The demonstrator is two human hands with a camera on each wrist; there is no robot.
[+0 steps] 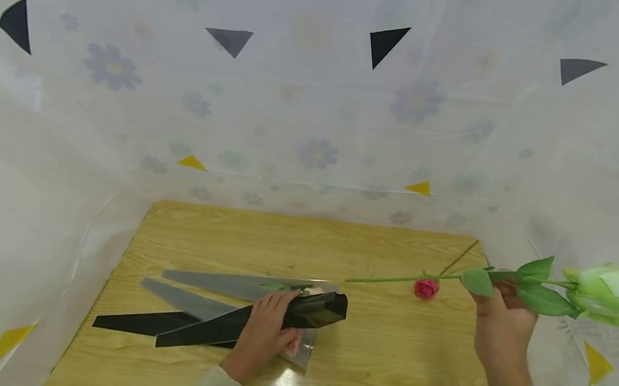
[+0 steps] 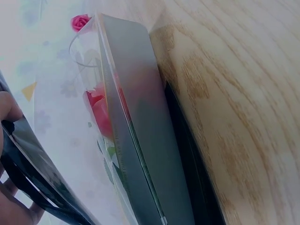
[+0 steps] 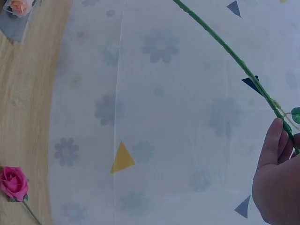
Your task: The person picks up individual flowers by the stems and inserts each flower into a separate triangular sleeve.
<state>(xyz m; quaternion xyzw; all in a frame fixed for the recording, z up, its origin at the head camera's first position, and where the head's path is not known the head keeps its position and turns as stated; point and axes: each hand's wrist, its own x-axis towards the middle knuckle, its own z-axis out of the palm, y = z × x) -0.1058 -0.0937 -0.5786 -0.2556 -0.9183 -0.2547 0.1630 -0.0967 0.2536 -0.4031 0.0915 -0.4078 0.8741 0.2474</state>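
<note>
My left hand grips a black flower sleeve, raised above other sleeves on the table. The left wrist view catches part of that hand at its left edge, with the black sleeve in its fingers. Beside it, a see-through sleeve with a grey back contains a reddish-pink flower. On the right, my right hand pinches the green stem of a leafy flower with a pale green-white head. The stem end hidden; its head points right.
A pink rose lies on the wooden table near the right back edge. Grey sleeves and another black sleeve lie at the left. A pale flower-patterned sheet surrounds the table.
</note>
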